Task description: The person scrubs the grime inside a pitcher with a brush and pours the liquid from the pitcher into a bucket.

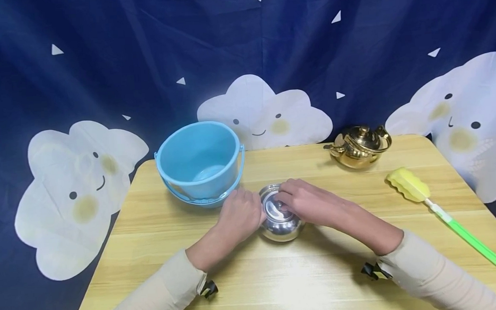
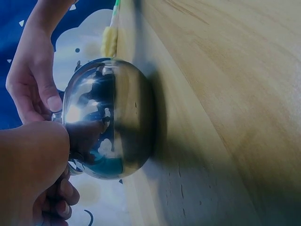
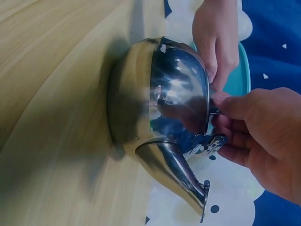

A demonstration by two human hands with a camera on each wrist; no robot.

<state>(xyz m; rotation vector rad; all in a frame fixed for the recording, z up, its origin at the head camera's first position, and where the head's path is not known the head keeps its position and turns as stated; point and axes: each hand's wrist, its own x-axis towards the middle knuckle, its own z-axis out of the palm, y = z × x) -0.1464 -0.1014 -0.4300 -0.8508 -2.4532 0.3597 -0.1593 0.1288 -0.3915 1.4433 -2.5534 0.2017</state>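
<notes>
A shiny silver teapot (image 1: 282, 231) stands on the table between both hands. My left hand (image 1: 241, 212) grips its handle on the left side; in the left wrist view the fingers (image 2: 66, 190) curl round a dark part of it. With thumb and fingers, my right hand (image 1: 306, 202) pinches the small knob (image 3: 214, 107) of the lid (image 1: 274, 208). The lid lies at the pot's mouth; whether it is fully seated I cannot tell. The spout (image 3: 176, 176) shows in the right wrist view, below the right hand.
A light blue bucket (image 1: 198, 153) with its bail handle hanging down stands at the back left. Toward the back right is a gold lidded teapot (image 1: 358, 148). A yellow sponge brush (image 1: 409, 185) with a green handle lies along the right side. Behind the table hangs a blue curtain (image 1: 160, 37).
</notes>
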